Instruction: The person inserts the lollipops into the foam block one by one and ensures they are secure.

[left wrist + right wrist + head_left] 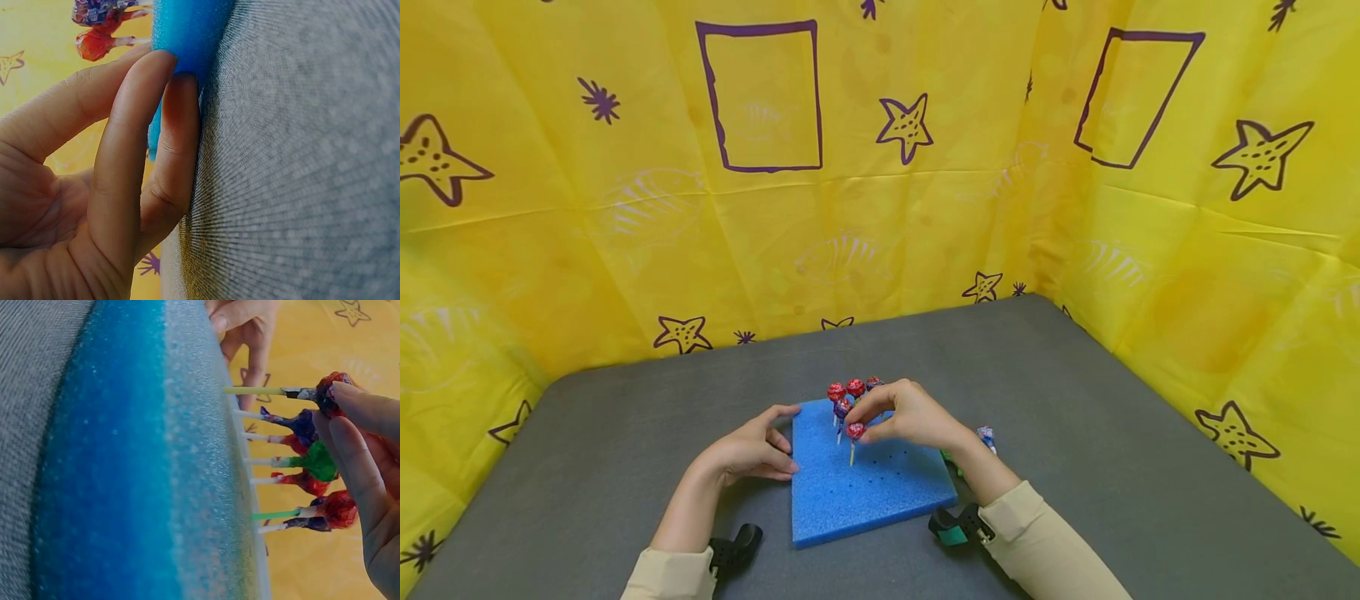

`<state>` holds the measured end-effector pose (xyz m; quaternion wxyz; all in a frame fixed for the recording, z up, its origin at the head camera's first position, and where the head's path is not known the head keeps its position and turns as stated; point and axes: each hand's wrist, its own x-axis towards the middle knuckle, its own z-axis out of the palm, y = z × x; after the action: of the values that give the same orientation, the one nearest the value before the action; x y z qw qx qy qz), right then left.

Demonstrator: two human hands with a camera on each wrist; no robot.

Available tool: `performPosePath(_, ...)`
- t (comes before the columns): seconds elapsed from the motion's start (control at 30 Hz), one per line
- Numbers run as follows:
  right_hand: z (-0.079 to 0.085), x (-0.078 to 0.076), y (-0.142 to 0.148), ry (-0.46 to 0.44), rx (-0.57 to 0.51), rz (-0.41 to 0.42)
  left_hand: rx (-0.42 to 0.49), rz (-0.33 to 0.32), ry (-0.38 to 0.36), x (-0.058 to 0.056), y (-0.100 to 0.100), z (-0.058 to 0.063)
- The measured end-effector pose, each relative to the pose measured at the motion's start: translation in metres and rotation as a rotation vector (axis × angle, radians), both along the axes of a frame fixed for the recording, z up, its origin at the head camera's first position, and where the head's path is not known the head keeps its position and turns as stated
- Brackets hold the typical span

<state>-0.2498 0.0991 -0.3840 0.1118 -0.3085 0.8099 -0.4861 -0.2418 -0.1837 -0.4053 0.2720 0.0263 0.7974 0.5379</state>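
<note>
well, the left hand (751, 447), fingers spread, touches the blue foam block (823, 512) at nine o'clock; upright on it, a lollipop (854, 431), probably light and stiff-sticked, is best held by its head, which the right hand (916, 418) pinches from three o'clock.

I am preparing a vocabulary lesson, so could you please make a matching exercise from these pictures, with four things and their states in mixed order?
Things
1. left hand
2. right hand
3. foam slab
4. patterned cloth

States
A. mostly yellow, behind the table
B. touching the slab's edge
C. blue, lying on the table
D. pinching the head of a lollipop

Pairs: 1-B, 2-D, 3-C, 4-A
</note>
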Motion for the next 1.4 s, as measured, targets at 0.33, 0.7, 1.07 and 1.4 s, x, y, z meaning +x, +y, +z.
performPosePath(0.33,0.001,0.002,-0.002,-0.002,0.029,0.012,-0.003,-0.007,0.001,0.001,0.0,0.001)
performPosePath(0.7,0.002,0.003,0.001,-0.056,-0.009,0.025,-0.001,-0.008,0.003,0.001,0.0,0.001)
performPosePath(1.07,0.008,0.002,0.007,-0.049,-0.093,0.03,-0.02,-0.009,0.001,0.0,0.0,0.002)
performPosePath(1.4,0.018,-0.001,0.023,-0.04,-0.113,-0.015,-0.003,-0.017,-0.003,0.001,0.0,0.004)
